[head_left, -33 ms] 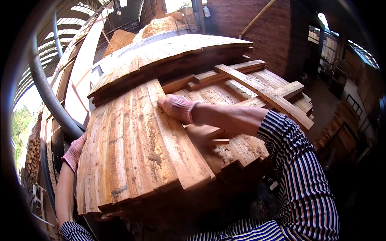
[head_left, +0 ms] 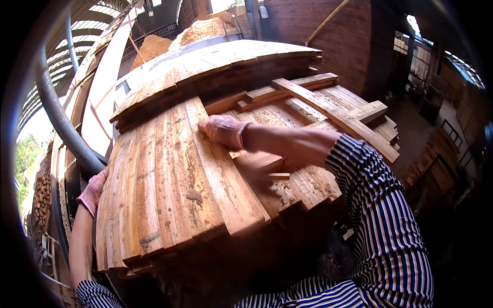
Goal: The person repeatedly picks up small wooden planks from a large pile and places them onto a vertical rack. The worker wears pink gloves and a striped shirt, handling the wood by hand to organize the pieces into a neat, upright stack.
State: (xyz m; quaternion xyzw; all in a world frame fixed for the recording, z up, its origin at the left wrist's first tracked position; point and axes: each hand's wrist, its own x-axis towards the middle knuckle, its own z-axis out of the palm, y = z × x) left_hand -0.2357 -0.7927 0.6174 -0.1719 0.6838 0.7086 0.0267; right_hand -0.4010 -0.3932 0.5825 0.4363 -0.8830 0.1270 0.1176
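Observation:
A row of rough wooden planks [head_left: 167,179] lies side by side on top of a stack in front of me. My right hand [head_left: 224,132], in a pink knit glove, is closed on the plank at the row's right edge [head_left: 228,187], towards its far end. That plank sits close against its neighbour and sticks out slightly at the near end. My left hand [head_left: 93,192], also gloved, presses against the stack's left side; its fingers are mostly hidden. Both forearms come out of striped sleeves.
Behind the row rises a higher layer of boards [head_left: 215,64]. Loose planks [head_left: 328,115] lie crosswise on the lower layer at right. A grey curved pipe [head_left: 67,126] runs past the stack's left side. Sawdust heaps [head_left: 203,33] and a brick wall [head_left: 328,25] stand beyond.
The view has shifted very slightly, and my right hand appears a little further left on the same plank. My left hand stays at the stack's left side.

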